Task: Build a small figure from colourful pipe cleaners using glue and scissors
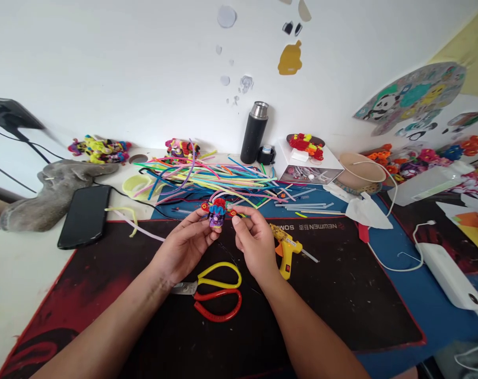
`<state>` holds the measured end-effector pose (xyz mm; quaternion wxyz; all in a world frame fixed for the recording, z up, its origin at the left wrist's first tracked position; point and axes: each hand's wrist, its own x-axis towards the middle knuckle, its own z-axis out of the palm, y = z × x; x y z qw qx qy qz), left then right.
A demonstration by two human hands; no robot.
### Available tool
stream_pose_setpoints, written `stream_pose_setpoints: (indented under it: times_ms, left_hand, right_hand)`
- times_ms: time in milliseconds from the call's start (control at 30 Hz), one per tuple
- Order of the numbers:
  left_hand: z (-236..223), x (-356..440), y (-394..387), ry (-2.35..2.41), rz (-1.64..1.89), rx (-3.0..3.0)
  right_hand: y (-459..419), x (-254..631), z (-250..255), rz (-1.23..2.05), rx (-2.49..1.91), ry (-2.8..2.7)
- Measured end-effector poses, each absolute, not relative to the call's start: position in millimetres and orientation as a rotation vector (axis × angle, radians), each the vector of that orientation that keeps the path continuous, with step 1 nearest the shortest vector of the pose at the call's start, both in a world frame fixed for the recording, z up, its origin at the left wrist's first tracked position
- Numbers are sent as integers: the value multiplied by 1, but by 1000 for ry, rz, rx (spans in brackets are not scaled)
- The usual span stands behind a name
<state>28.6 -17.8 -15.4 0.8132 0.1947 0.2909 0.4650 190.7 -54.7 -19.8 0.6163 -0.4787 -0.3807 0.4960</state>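
Between my two hands, above the black desk mat, is a small pipe-cleaner figure (216,215) with a purple lower part, a blue ruffle and red on top. My left hand (189,239) is closed on its left side and underside. With thumb and forefinger, my right hand (255,239) pinches its right side, by a small red and yellow piece. Below the hands lie scissors (219,318) with one yellow and one red handle, their blades partly hidden by my left wrist. A yellow glue gun (287,255) rests just right of my right hand, partly covered by it.
Behind the mat (341,295) lies a heap of coloured pipe cleaners (211,179). A black thermos (255,134) and a white box (310,168) stand by the wall. A phone (85,216) lies left, a white power bank (450,276) right. Clear glue sticks (304,206) lie behind the glue gun.
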Motion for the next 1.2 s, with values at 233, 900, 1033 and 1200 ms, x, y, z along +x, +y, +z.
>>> stream_pose_setpoints:
  times_ms: [233,900,1033,1200]
  left_hand:
    - [-14,32,-20,642,1052,458]
    - [-20,21,-13,656,1200,453]
    - [-16,9,-2,649,1267,436]
    - [-3,-10,12,668,1403,422]
  right_hand:
    - [-49,190,-20,1222,-1057,-739]
    - [-46,194,-15,1154,-1043,-634]
    - [-46,202,-9,1079,-1048,-603]
    - [-45,217,-6,1001,-1024,-565]
